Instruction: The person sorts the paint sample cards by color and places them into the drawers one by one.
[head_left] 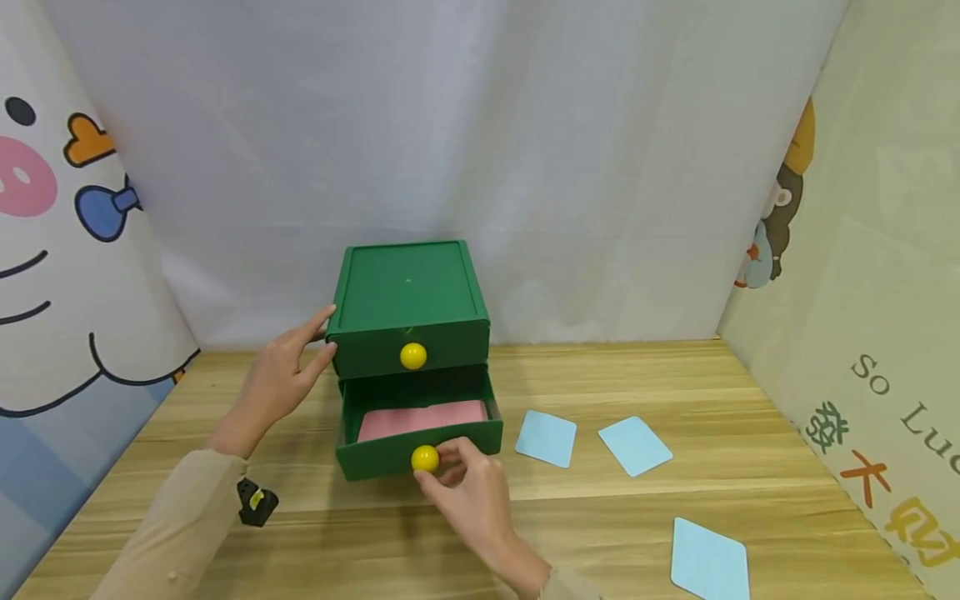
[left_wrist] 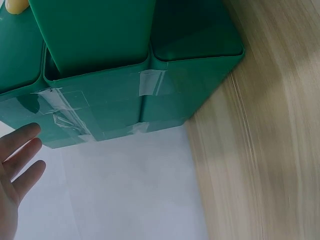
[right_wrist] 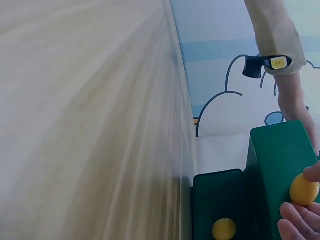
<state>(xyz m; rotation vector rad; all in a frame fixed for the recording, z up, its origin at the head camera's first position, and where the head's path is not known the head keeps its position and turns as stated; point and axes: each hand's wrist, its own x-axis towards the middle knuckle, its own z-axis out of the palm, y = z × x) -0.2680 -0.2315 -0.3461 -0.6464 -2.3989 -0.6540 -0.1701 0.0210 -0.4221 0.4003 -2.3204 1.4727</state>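
The right hand (head_left: 480,500) pinches the yellow knob (head_left: 425,459) of a green drawer (head_left: 465,438), pulled out with pink paper (head_left: 423,419) inside. The left hand (head_left: 276,379) is spread, fingertips at the upper left side of the green cabinet (head_left: 408,285), which stands near the desk's (head_left: 585,533) back edge, left of its middle. The drawers above and below are closed. One blue card (head_left: 546,438) lies just right of the drawer, a second card (head_left: 636,447) farther right, a third card (head_left: 709,560) toward the front right corner. A white cloth (head_left: 600,167) hangs behind.
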